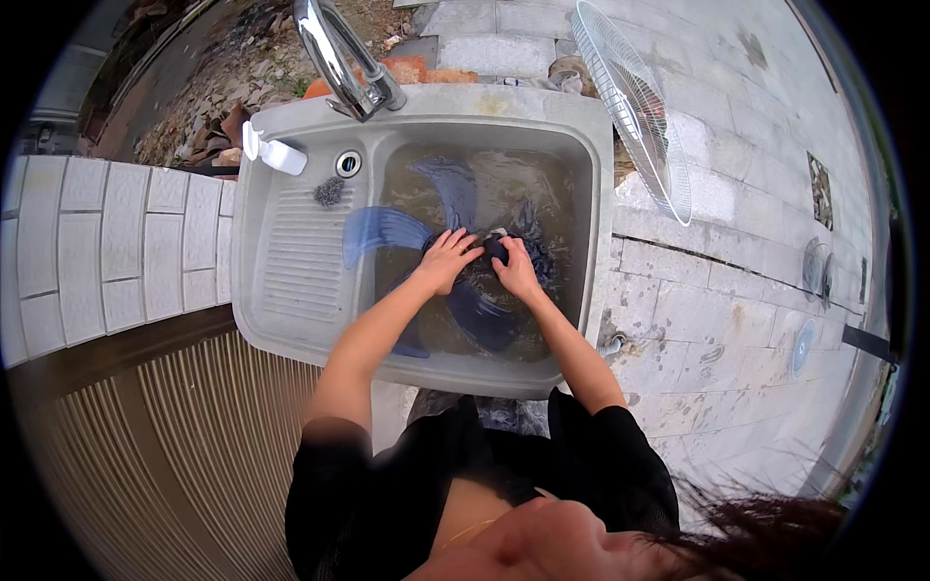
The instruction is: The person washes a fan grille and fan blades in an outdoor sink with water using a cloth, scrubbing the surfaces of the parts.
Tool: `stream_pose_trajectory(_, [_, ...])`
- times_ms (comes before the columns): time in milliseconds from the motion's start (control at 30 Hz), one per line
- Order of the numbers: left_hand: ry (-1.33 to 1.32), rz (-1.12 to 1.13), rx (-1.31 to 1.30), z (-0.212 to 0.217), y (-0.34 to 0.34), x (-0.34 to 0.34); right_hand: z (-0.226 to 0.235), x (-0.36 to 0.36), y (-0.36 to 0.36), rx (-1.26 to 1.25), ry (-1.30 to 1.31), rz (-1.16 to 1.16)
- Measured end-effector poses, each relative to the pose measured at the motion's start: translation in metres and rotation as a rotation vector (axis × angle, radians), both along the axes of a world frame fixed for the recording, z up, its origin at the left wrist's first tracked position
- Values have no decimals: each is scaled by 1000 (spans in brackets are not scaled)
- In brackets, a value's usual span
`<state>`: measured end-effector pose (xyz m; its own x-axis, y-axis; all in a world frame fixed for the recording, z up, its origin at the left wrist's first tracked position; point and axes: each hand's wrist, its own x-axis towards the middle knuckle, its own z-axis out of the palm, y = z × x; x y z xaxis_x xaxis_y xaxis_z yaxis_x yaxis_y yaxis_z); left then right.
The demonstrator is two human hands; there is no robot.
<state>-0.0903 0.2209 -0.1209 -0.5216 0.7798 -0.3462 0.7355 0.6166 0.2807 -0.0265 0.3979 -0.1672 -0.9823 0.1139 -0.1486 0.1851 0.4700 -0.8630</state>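
Observation:
A blue translucent fan blade set [387,229] lies partly under murky water in the sink basin [465,368], one blade resting over the divider. My left hand [449,262] rests on it near the hub, fingers stretched out. Beside it, my right hand [516,269] has its fingers curled on a dark wet cloth [496,249], pressed close to the middle of the blades. More dark, patterned fabric [531,232] floats just right of that hand; whether it is the same piece, I cannot tell. Both hands are at the water's surface.
A chrome faucet [351,73] rises at the back rim. Left of the basin, the ribbed drainboard [302,242] holds a white spray bottle [281,156], a grey scouring pad [330,192] and a drain [348,164]. White wire fan guards [635,107] lean at the right.

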Motion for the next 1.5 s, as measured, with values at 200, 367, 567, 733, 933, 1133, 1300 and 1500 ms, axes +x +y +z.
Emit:
stream_pose_trajectory(200, [-51, 1076, -9, 2, -37, 37, -12, -9, -24, 103, -157, -113])
stream_pose_trajectory(367, [-566, 1064, 116, -55, -65, -19, -33, -20, -4, 195, -174, -58])
stream_pose_trajectory(567, [-1243, 1275, 246, -40, -31, -42, -61, -23, 4, 358, 12, -239])
stream_pose_trajectory(733, [-1296, 1096, 591, -57, -48, -38, -50, -50, -39, -102, -63, -639])
stream_pose_trajectory(933, [-950, 983, 638, 52, -59, -39, 54, -50, -94, -224, 350, -70])
stream_pose_trajectory(1133, [-874, 945, 625, 75, -79, -23, 103, -134, -102, 19, 696, -66])
stream_pose_trajectory(1300, [-827, 918, 791, 79, -66, -22, 126, -185, -93, -19, 577, -130])
stream_pose_trajectory(1500, [-685, 1073, 837, 73, -75, -26, 119, -112, -102, -37, 282, 110])
